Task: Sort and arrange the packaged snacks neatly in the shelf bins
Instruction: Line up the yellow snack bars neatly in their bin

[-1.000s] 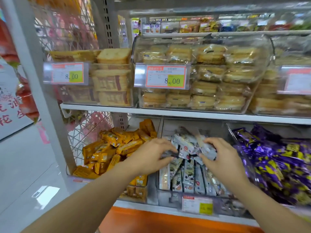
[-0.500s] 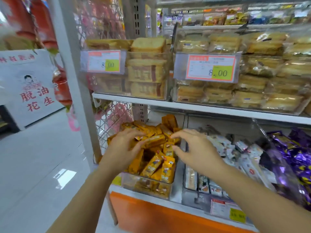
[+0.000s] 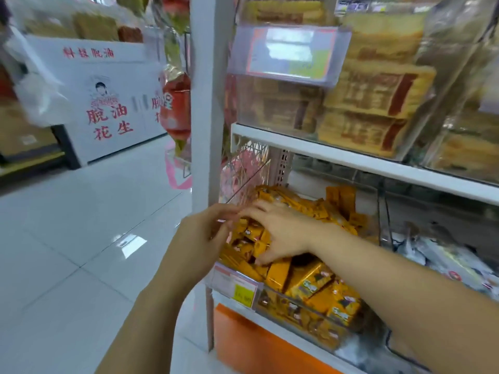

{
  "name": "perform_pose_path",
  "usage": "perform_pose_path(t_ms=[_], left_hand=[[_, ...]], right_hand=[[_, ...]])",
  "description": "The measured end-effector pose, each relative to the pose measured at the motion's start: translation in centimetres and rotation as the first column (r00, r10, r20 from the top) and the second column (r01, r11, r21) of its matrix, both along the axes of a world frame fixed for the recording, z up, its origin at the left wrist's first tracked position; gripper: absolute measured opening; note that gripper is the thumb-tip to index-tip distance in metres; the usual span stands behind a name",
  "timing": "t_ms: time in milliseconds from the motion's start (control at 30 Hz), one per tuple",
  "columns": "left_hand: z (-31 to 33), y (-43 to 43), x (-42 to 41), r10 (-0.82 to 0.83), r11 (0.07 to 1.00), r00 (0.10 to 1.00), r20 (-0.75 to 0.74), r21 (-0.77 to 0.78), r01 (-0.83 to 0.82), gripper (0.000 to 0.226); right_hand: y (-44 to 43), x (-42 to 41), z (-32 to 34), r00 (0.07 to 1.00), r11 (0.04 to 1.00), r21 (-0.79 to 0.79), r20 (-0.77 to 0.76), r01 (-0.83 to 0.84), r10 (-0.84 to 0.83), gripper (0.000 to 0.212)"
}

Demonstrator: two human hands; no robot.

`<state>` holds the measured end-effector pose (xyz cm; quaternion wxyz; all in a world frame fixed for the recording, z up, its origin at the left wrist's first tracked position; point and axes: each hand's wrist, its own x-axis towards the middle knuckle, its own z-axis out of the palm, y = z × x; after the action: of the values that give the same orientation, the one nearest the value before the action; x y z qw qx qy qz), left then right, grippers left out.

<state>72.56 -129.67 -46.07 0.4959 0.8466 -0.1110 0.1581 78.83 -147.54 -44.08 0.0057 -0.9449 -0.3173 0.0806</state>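
**Ana:** At the left end of the lower shelf (image 3: 286,338), where are the yellow packets (image 3: 310,282) sitting?

**Ben:** They are lying heaped in the clear bin (image 3: 297,317) at that end, just beside the white upright post (image 3: 208,103). Some are standing on edge against the bin's front wall, others are piling up toward its back.

**Ana:** And what is the right hand (image 3: 283,233) doing?

**Ben:** It is reaching across, palm down, onto the left side of the heap. Its fingers are bending over a cluster of packets while the thumb is pressing in from the front, so it is gripping them.

**Ana:** The left hand (image 3: 197,244)?

**Ben:** It is hovering at the bin's front left corner, fingers curling toward the right hand's fingertips. Whether it is pinching anything, I cannot tell.

**Ana:** Anything around them?

**Ben:** A price tag (image 3: 237,287) is hanging on the bin's front left edge. White-wrapped snacks (image 3: 445,260) are lying in the next bin to the right, and wrapped cake slices (image 3: 378,87) are stacking up on the shelf above.
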Motion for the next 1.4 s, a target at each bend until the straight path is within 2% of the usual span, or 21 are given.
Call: perform_pose_path(t_ms=[67,200,267,333,467,500,567,633,667,733,800,867,967,1100,1200,1300,1400], left_hand=[[0.0,0.1,-0.1,-0.012,1.0,1.0,-0.014,-0.005,0.012,0.036],[0.0,0.1,-0.3,-0.031,0.999,0.999,-0.023,0.016,0.031,0.04],[0.0,0.0,-0.3,-0.035,0.999,0.999,-0.033,0.021,0.036,0.04],[0.0,-0.1,-0.3,-0.033,0.999,0.999,-0.043,0.039,0.035,0.04],[0.1,-0.2,-0.4,-0.035,0.995,0.999,-0.042,0.09,0.039,0.034],[0.1,-0.3,-0.4,-0.034,0.994,0.999,-0.04,0.106,0.038,0.034],[0.1,-0.3,-0.3,-0.026,0.991,0.999,-0.036,0.129,0.03,0.033],[0.2,-0.3,-0.2,-0.026,0.992,0.999,-0.024,0.125,0.029,0.034],[0.1,-0.2,-0.2,-0.028,0.993,0.999,-0.023,0.116,0.03,0.035],[-0.1,0.0,-0.3,-0.026,0.993,0.999,-0.037,0.116,0.03,0.037],[-0.5,0.5,-0.4,-0.033,0.99,0.997,-0.069,0.138,0.042,0.036],[-0.7,1.0,-0.4,-0.047,0.982,0.994,-0.094,0.178,0.063,0.033],[-0.6,1.3,-0.5,-0.063,0.973,0.992,-0.106,0.214,0.085,0.028],[-0.7,1.5,-0.5,-0.051,0.967,0.993,-0.108,0.241,0.076,0.025],[-0.9,1.5,-0.3,-0.031,0.96,0.993,-0.11,0.274,0.061,0.024],[-0.8,1.1,-0.1,-0.021,0.946,0.994,-0.109,0.319,0.055,0.025],[-0.7,0.4,0.0,-0.018,0.923,0.992,-0.125,0.379,0.065,0.026]], right_hand=[[-0.8,-0.1,0.6,0.999,0.997,-0.074,0.038,0.014,-0.011,0.088],[-3.6,-1.8,1.1,0.992,0.97,-0.237,0.122,0.053,-0.024,0.047],[-5.2,-2.1,1.3,0.984,0.969,-0.217,0.16,0.117,-0.083,0.031],[-6.8,-1.8,1.5,0.966,0.962,-0.165,0.182,0.216,-0.186,0.025],[-7.3,-1.9,1.6,0.941,0.957,-0.086,0.225,0.279,-0.254,0.025],[-6.8,-2.2,1.6,0.938,0.967,-0.052,0.26,0.25,-0.228,0.026],[-4.7,-3.0,1.4,0.95,0.996,-0.018,0.303,0.087,-0.078,0.035],[-2.0,-3.1,0.8,0.981,0.996,-0.026,0.176,-0.084,0.088,0.05],[-0.8,-2.7,0.3,0.992,0.993,-0.055,0.076,-0.1,0.104,0.057],[0.3,-1.5,-0.7,0.999,0.983,-0.174,0.011,-0.05,0.052,0.063],[-0.3,-0.3,-0.8,0.994,0.966,-0.26,0.106,0.012,0.016,0.056],[-1.6,0.3,-0.4,0.984,0.959,-0.27,0.176,0.086,-0.038,0.051],[-3.2,0.9,0.1,0.965,0.97,-0.148,0.213,0.19,-0.156,0.046],[-4.6,1.9,0.1,0.911,0.937,0.149,0.229,0.316,-0.344,0.013],[-5.8,2.6,0.5,0.88,0.89,0.247,0.195,0.384,-0.434,0.013],[-5.8,1.5,0.9,0.919,0.898,0.234,0.042,0.373,-0.392,0.022],[-4.3,-1.5,1.2,0.969,0.958,0.228,0.131,0.175,-0.208,0.03]])
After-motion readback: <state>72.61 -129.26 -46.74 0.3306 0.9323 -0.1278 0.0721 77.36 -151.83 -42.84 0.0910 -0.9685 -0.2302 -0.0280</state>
